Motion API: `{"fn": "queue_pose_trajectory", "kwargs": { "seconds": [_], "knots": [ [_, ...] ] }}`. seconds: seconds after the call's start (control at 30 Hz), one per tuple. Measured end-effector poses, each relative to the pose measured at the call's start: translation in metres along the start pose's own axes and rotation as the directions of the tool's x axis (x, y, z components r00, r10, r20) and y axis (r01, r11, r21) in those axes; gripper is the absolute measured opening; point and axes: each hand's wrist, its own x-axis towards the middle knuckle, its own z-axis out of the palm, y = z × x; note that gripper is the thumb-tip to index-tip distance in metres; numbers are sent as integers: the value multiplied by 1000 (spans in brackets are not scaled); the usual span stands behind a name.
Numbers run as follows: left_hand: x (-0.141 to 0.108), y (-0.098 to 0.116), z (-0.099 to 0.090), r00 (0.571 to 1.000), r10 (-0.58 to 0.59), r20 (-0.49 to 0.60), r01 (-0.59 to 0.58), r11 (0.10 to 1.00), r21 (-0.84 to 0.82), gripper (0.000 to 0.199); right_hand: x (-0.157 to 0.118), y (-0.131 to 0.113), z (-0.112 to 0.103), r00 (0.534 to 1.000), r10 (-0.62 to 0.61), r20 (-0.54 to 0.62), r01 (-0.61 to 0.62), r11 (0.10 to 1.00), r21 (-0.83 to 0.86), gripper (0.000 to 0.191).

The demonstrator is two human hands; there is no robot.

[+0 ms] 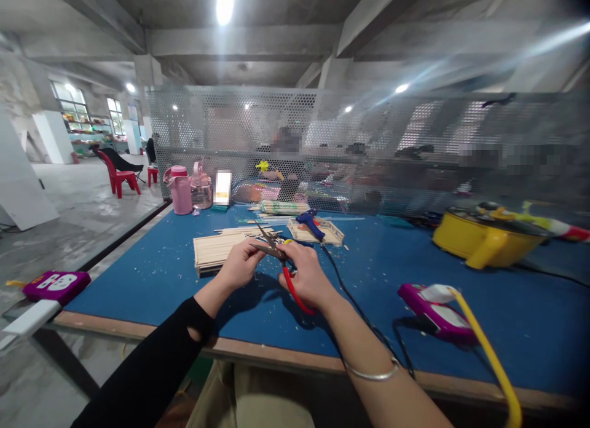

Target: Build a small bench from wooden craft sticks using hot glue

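Right hand (306, 274) has its grip clenched round the red-handled scissors (280, 253), blades parted, held above the middle of the surface (138, 283) toward its near edge. Left hand (239, 265) has its fingertips right at the lower blade — can't tell if that grip is grasping a stick or nothing. Main risk, my read: blades closing with a fingertip between them, since the gap points straight at that hand. Second: the left wrist dipping onto the stick panel (214, 251) just beside it and racking the joints. Third: the right forearm snagging the cable (338, 274), which runs to the near edge and could drag the glue gun (312, 225) off the stick frame (340, 236); nozzle could be hot, no way to check. Hidden: the left palm side, most of the scissors' handle loops, the cable's far end. Scraps on the surface are too small to identify.
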Motion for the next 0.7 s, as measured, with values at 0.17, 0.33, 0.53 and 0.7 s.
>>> {"fn": "queue_pose_trajectory", "kwargs": {
  "seconds": [0.17, 0.33, 0.53, 0.7],
  "knots": [
    [1, 4, 0, 999, -31, 11, 31, 999, 17, 18, -1, 0, 0, 1000, -8, 3, 8, 1000, 1, 50],
    [1, 5, 0, 999, -33, 11, 33, 999, -1, 19, -1, 2, 0, 1000, -13, -9, 13, 1000, 21, 51],
    [0, 3, -1, 1000, -30, -3, 31, 999, 25, 18, 0, -1, -2, 1000, -11, 11, 11, 1000, -22, 50],
    [-1, 5, -1, 1000, -17, -7, 17, 998, 53, 18, 0, -1, -3, 1000, -10, 26, 10, 1000, 6, 45]
  ]
}}
